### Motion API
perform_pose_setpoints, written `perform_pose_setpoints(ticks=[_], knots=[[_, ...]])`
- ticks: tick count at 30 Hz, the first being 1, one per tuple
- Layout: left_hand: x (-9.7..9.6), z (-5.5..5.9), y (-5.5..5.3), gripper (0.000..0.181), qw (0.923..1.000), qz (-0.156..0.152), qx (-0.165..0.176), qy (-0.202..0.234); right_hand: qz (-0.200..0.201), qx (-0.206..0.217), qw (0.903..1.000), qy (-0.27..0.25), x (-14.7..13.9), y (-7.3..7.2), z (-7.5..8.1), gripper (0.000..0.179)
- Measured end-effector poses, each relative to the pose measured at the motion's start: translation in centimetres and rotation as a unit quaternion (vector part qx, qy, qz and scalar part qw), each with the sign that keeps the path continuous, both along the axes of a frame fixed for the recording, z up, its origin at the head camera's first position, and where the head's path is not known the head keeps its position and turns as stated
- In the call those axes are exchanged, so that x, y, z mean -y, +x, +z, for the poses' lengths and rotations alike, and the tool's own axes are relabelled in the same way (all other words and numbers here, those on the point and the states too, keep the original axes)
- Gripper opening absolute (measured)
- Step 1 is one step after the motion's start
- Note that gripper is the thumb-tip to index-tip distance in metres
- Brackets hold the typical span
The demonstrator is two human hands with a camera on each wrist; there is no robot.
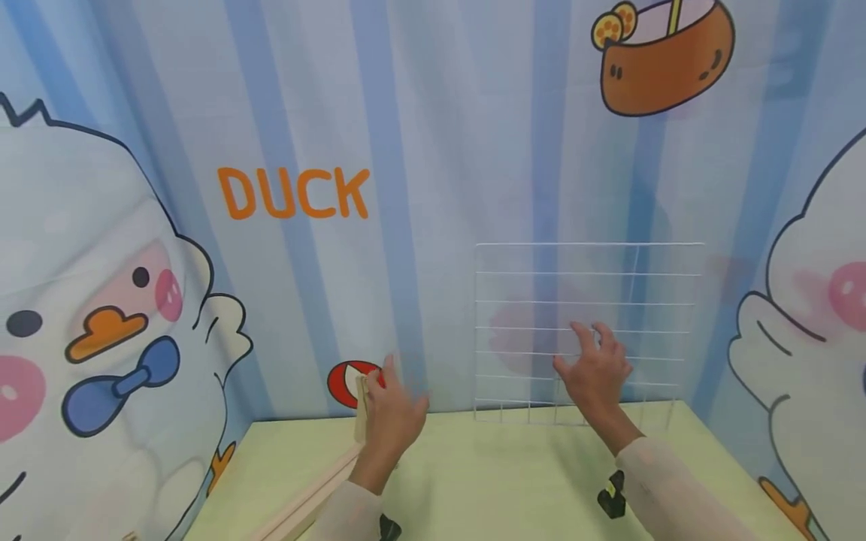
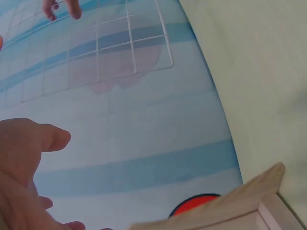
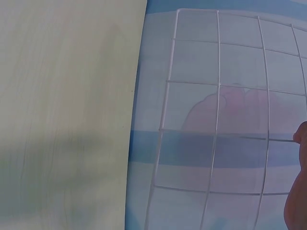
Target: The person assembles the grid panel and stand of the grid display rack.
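A white wire grid panel (image 1: 522,328) stands upright against the curtain at the back of the table. My right hand (image 1: 597,376) is in front of its middle with the fingers spread. In the right wrist view, a fingertip is right at one of the wires of the grid (image 3: 215,134). To the left, my left hand (image 1: 395,421) is raised with thumb and fingers apart, beside the upright end of a pale wooden frame (image 1: 361,421). Its fingertips overlap the top of that wood in the head view. The left wrist view has the frame's wooden corner (image 2: 268,191) at the lower right.
Pale yellow-green tabletop (image 1: 487,481) meets a blue striped curtain (image 1: 446,150) printed with cartoon ducks. The long wooden rails (image 1: 304,503) run toward the front left. A small black object (image 1: 612,496) lies by the right sleeve, and another dark item (image 1: 389,527) shows by the left sleeve.
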State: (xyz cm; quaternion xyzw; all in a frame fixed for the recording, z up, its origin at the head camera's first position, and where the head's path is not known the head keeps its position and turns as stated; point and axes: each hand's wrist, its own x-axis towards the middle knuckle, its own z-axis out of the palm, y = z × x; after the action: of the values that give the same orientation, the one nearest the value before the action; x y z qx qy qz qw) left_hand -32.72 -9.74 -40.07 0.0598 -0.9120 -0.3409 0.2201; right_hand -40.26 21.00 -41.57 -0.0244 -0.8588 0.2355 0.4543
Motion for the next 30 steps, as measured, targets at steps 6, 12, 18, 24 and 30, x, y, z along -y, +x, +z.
perform_pose_setpoints(ticks=[6,12,18,24,30], knots=[[4.4,0.4,2.7,0.088,0.9998,0.005,0.016,0.013,-0.001,0.001,1.0,-0.003,-0.2,-0.1,0.1,0.062],[8.5,1.2,6.1,0.091,0.9954,0.045,0.083,0.017,0.002,0.002,1.0,-0.004,-0.2,-0.1,0.2,0.059],[12.1,1.2,9.7,0.096,0.9887,0.09,0.12,0.003,0.001,0.001,1.0,-0.003,-0.3,-0.2,0.1,0.058],[15.7,0.8,12.3,0.095,0.9696,0.198,0.135,-0.05,-0.001,0.004,1.0,-0.006,-0.3,-0.1,0.1,0.058],[19.2,0.2,14.0,0.093,0.9303,0.308,0.191,-0.06,0.002,-0.003,1.0,-0.002,-0.7,-0.2,0.1,0.058]])
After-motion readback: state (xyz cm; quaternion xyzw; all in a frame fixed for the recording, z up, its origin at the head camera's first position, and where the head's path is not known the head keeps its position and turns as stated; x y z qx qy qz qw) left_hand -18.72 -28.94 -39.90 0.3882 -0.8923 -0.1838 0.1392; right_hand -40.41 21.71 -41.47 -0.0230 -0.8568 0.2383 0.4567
